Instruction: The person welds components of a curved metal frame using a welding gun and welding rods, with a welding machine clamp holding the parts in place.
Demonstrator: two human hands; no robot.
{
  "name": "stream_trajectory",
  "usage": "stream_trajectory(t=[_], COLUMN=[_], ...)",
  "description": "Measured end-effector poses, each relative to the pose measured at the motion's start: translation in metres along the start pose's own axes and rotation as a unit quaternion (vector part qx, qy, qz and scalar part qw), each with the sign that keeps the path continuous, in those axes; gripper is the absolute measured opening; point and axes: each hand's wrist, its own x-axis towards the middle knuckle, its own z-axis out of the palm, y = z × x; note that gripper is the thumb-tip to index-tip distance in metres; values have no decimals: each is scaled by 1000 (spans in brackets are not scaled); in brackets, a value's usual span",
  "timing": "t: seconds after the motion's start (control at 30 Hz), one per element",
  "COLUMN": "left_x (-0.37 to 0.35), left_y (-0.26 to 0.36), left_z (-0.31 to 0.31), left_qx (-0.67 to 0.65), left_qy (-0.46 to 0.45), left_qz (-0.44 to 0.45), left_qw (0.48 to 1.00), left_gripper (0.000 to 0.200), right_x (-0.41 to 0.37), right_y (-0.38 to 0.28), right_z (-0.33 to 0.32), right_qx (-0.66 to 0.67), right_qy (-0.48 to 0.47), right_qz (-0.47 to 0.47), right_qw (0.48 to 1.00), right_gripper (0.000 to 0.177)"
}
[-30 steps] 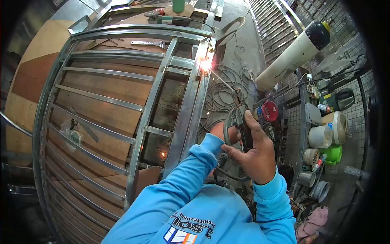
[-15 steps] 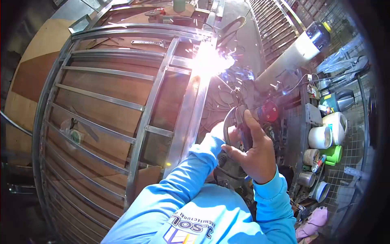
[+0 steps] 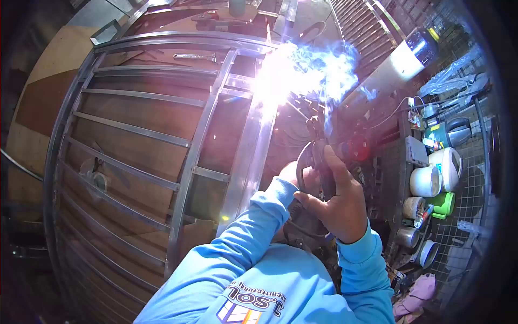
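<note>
My right hand (image 3: 337,208) is closed around a dark welding electrode holder (image 3: 319,162), thumb pointing up along it. My left hand (image 3: 293,174) sits just left of it, mostly hidden, and steadies the same holder. From the holder a thin rod reaches up to a bright white arc (image 3: 275,75) on the right upright of a curved steel bar frame (image 3: 183,146). Blue smoke rises to the right of the arc. Both my sleeves are light blue.
The frame lies on plywood with a wrench (image 3: 197,55) and a power tool (image 3: 216,21) at its far end. A white gas cylinder (image 3: 402,59) lies at upper right. Buckets and tubs (image 3: 431,178) crowd a rack on the right. Cables coil on the floor beside the frame.
The arc has grown from a small spark to a large glare with blue smoke, and the surroundings look darker. Both hands and the holder have stayed almost still.
</note>
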Motion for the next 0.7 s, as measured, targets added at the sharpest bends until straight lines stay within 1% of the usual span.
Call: stream_trajectory(t=[0.13, 0.23, 0.37, 0.4, 0.53, 0.63, 0.67, 0.7], left_x=[-1, -2, -7, -8, -9, -9, -8, -7], left_y=[0, -1, -3, -3, -4, -4, -4, -4], left_z=[1, 1, 0, -1, -3, -2, -2, -2], left_qx=[-2, 0, 4, 6, 10, 9, 8, 7], left_qy=[-3, -4, -7, -9, -11, -13, -14, -14], left_qz=[-5, -8, -16, -19, -21, -18, -18, -17], left_qw=[1000, 1000, 1000, 1000, 1000, 1000, 1000, 1000], left_gripper=[23, 24, 25, 25, 26, 26, 27, 27], right_x=[-1, 1, 0, -1, -2, -1, -1, 3], right_y=[3, 3, 6, 5, 6, 9, 8, -8], right_z=[0, 1, 0, 1, 2, 3, 0, -3], right_qx=[-1, 4, -17, 5, -4, -16, -22, 29], right_qy=[-3, 9, 3, 6, -6, 14, 9, -13], right_qz=[0, -18, -19, -14, 12, -26, -16, 51], right_qw=[1000, 1000, 1000, 1000, 1000, 999, 1000, 998], right_gripper=[92, 92, 93, 94, 94, 94, 93, 95])
